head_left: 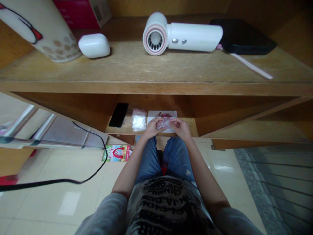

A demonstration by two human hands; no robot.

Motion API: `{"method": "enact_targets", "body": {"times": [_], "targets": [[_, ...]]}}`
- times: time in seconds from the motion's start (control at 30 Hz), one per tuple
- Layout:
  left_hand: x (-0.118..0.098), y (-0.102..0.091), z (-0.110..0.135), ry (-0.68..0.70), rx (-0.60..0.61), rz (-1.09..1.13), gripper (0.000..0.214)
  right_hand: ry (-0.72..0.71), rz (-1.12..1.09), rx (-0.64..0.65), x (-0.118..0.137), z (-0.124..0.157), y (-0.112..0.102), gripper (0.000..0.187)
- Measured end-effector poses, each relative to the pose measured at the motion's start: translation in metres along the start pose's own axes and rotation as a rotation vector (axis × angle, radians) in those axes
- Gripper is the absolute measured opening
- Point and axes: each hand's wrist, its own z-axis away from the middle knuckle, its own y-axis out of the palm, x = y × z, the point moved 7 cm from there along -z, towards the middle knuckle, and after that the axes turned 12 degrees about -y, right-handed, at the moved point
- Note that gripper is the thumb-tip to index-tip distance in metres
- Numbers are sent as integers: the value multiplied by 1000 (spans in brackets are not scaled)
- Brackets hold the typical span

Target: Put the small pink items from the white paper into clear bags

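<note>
Wooden shelving frames a person's two bare hands at lower centre of the frame, held close together above blue denim knees. The left hand (153,128) and the right hand (181,128) curl in around a small clear plastic bag (165,123), apparently grasping it from both sides, though the picture is too small to tell how firm the grip is. The bag sits over a white paper sheet (154,116) near the front edge of the lower wooden shelf (122,129), with small pinkish-red pieces (166,115) lying just beyond the fingers. To the left lie a folded clear plastic packet (139,119) and a black smartphone (118,115). A white hair dryer (181,36) rests on the shelf above, beside a white oval case (94,45). A thin black cable (73,180) crosses the tiled floor at lower left. Slick plastic could slip from the fingers, and with the sheet so near the edge, a knock could send the small pieces onto the floor.
</note>
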Motion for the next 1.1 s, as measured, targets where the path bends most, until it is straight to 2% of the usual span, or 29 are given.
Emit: {"method": "enact_targets", "body": {"times": [0.17,0.3,0.4,0.67,1.1], "targets": [[0,0,0,1,-6,9,42,-20,-19,-8,-1,-2,3,29],[1,0,0,-4,-1,39,41,39,71,-55,-8,-6,-4,31],[2,1,0,-5,-7,46,42,96,203,-28,-11,-9,-6,31],[2,0,0,4,-18,73,42,129,438,85,-6,-14,1,29],[5,0,-1,-6,-14,73,42,190,507,102,-6,-15,6,28]]}}
